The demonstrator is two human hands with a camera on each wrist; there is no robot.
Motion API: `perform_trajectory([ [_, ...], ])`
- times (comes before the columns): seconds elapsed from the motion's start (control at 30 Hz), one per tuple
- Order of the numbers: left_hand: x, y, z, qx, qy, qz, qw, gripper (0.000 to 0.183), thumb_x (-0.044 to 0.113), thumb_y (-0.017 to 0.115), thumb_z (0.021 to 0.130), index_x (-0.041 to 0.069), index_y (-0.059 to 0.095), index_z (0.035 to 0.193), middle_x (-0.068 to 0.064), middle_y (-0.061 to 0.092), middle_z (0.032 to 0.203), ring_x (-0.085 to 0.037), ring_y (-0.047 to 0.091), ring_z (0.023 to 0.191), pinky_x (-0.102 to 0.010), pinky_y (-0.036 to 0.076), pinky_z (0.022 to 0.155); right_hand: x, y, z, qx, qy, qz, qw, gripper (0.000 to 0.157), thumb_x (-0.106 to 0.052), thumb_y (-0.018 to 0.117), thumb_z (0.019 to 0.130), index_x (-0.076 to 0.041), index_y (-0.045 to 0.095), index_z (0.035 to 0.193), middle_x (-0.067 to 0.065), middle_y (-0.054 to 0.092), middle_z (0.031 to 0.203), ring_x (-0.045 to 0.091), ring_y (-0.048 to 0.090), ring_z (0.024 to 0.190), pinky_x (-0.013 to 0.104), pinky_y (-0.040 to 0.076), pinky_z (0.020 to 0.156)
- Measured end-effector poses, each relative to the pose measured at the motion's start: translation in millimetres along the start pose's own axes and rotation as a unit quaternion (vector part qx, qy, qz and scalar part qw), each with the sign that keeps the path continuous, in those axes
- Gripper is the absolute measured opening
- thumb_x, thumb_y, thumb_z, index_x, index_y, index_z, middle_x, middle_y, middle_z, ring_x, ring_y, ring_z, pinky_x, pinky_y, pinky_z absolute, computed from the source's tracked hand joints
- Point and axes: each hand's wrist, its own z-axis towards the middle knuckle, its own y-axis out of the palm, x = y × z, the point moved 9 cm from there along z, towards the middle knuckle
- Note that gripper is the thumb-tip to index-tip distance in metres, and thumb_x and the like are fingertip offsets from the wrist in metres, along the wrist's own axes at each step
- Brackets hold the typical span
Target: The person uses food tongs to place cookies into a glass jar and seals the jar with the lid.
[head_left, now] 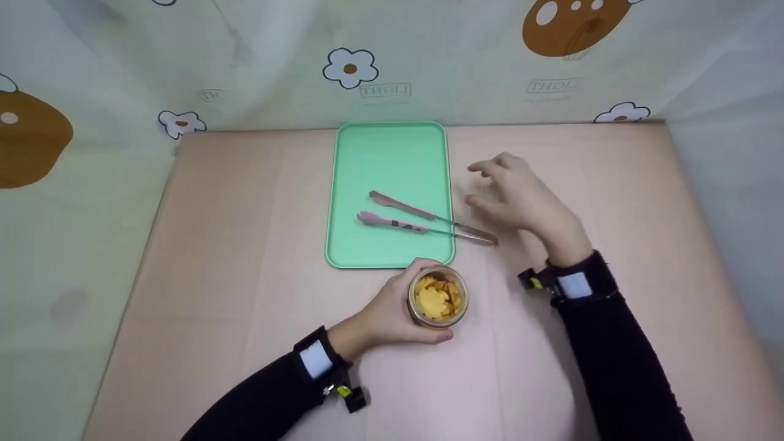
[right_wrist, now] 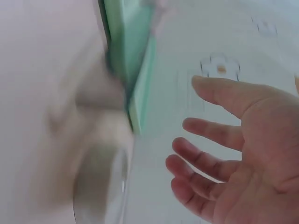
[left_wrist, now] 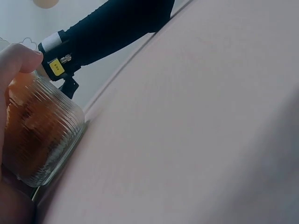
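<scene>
My left hand (head_left: 392, 309) grips a ribbed glass jar (left_wrist: 51, 135) from its left side, with the thumb on the near side. Its open mouth faces up, and yellow, wavy-edged pieces (head_left: 433, 301) show inside. My right hand (head_left: 520, 193) is held to the right of the green tray (head_left: 389, 153), fingers apart and a little bent, holding nothing. A pair of tongs (head_left: 401, 207) with pink arms lies spread across the tray, its metal bend past the right edge. In the right wrist view, the right palm (right_wrist: 261, 168) and fingers touch nothing.
A blurred, pale rounded thing (right_wrist: 100, 186) stands low in the right wrist view; its kind cannot be told. Flower-printed curtain (head_left: 275, 61) hangs behind and beside the pinkish table (head_left: 226, 245). The tray lies close to the table's back edge.
</scene>
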Motion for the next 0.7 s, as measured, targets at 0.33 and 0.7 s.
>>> perform_trajectory([
  [0.33, -0.3, -0.5, -0.1, 0.000, -0.002, -0.001, 1.0000, 0.091, 0.020, 0.101, 0.074, 0.022, 0.049, 0.149, 0.006, 0.067, 0.142, -0.021, 0.063, 0.132, -0.044, 0.047, 0.120, 43.8, 3.9, -12.1, -0.090, 0.072, 0.006, 0.993, 0.086, -0.030, 0.092, 0.087, -0.023, 0.053, 0.163, 0.019, 0.046, 0.158, 0.044, 0.039, 0.143, 0.067, 0.048, 0.107],
  [0.7, 0.0, 0.5, -0.2, 0.000, 0.001, 0.002, 1.0000, 0.090, 0.020, 0.101, 0.074, 0.023, 0.049, 0.148, 0.005, 0.067, 0.141, -0.022, 0.063, 0.131, -0.043, 0.047, 0.119, 46.3, 16.2, -8.1, -0.103, 0.071, 0.004, 0.992, 0.075, -0.015, 0.090, 0.087, -0.015, 0.060, 0.156, 0.025, 0.052, 0.150, 0.047, 0.047, 0.133, 0.065, 0.051, 0.105],
])
